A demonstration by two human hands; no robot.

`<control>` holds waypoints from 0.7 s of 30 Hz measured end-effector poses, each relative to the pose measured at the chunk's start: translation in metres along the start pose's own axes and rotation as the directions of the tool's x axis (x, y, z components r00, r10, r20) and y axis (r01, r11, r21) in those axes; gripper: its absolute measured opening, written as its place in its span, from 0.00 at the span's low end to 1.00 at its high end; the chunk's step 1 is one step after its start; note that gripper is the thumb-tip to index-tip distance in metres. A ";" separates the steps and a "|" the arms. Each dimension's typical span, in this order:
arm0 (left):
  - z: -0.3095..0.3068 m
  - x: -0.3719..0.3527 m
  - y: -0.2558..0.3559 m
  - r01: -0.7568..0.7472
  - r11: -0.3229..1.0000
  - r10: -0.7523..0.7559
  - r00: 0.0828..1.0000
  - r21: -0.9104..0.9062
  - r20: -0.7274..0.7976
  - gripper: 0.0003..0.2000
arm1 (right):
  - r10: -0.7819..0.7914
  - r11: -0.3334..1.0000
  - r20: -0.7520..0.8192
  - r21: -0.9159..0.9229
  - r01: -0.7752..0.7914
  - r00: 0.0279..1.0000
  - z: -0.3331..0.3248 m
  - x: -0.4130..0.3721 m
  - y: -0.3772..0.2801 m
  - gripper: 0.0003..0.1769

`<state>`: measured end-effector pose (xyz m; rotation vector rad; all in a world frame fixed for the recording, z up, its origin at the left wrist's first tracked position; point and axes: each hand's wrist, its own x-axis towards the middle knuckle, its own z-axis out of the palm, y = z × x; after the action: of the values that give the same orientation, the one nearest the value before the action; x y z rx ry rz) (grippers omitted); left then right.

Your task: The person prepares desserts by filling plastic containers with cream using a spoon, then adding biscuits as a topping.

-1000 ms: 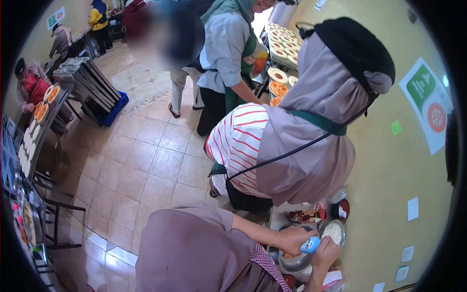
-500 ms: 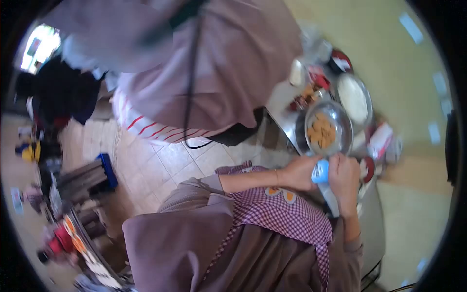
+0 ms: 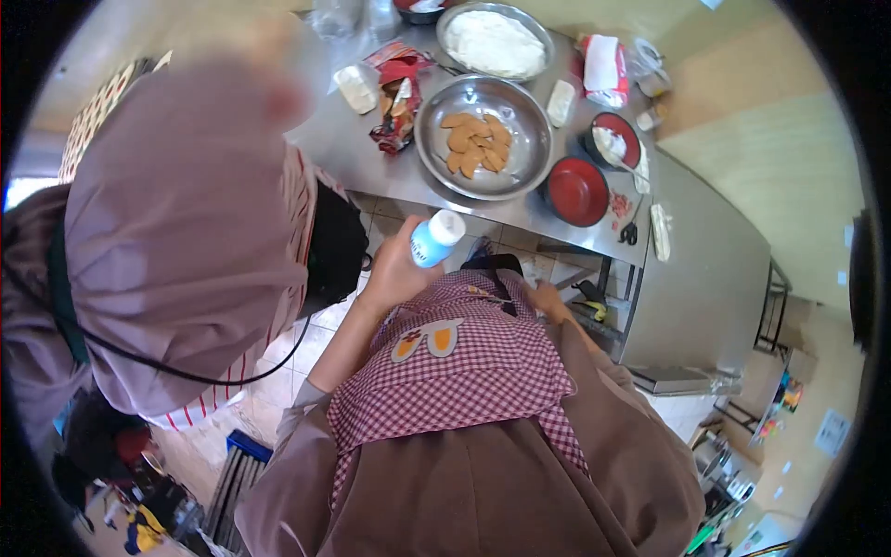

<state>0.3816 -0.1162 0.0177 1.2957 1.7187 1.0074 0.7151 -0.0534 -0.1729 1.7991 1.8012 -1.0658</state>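
Note:
My left hand is wrapped round a light blue bottle with a white cap, held upright before the table's front edge. Low beside the checked apron is my right hand, its fingers partly hidden at the apron's edge. Beyond the bottle, a steel bowl holds several brown biscuits. An empty-looking red bowl stands to its right, near a smaller bowl with white contents.
A co-worker stands close on the left. The steel table also bears a tray of white material, red wrappers, white blocks and black scissors. A grey cabinet stands at the right.
The view has turned toward the table. My hands, earlier together at the bottle, are now apart. The bottle stays in my left hand, and my right hand has dropped beside the apron.

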 end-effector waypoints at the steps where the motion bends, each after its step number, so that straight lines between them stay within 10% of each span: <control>1: 0.000 -0.002 -0.002 -0.023 1.000 0.022 0.999 0.015 0.036 0.25 | 0.128 0.992 0.084 0.009 -0.130 0.988 0.019 -0.003 0.013 0.53; 4: 0.010 -0.005 -0.009 -0.052 0.997 0.046 0.993 0.052 0.109 0.26 | 0.116 0.775 0.318 0.564 -0.286 0.941 0.086 0.026 0.061 0.56; 9: 0.036 0.000 -0.014 0.054 0.996 -0.070 0.972 0.075 0.223 0.26 | -0.203 0.972 -0.115 0.096 0.214 0.973 0.052 -0.018 0.028 0.19; 13: 0.054 0.010 -0.029 -0.032 0.992 -0.005 0.958 0.123 0.287 0.26 | -0.220 0.828 -0.307 0.443 0.343 0.926 0.020 -0.034 -0.011 0.15; 16: 0.065 0.017 -0.042 -0.053 0.979 -0.020 0.937 0.199 0.350 0.26 | 0.125 0.518 -0.129 0.854 0.046 0.984 0.001 -0.031 -0.032 0.14; 18: 0.072 0.022 -0.057 -0.080 0.966 -0.026 0.916 0.246 0.401 0.27 | -0.015 0.102 0.007 0.995 -0.006 1.000 -0.031 -0.051 -0.061 0.15; 21: 0.081 0.021 -0.065 -0.138 0.927 -0.077 0.841 0.350 0.536 0.28 | -0.201 -0.049 0.011 0.999 -0.022 0.979 -0.062 -0.075 -0.094 0.15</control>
<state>0.4246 -0.0954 -0.0770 1.6626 1.4737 0.2617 0.6473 -0.0489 -0.0556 1.9947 0.7633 -3.1015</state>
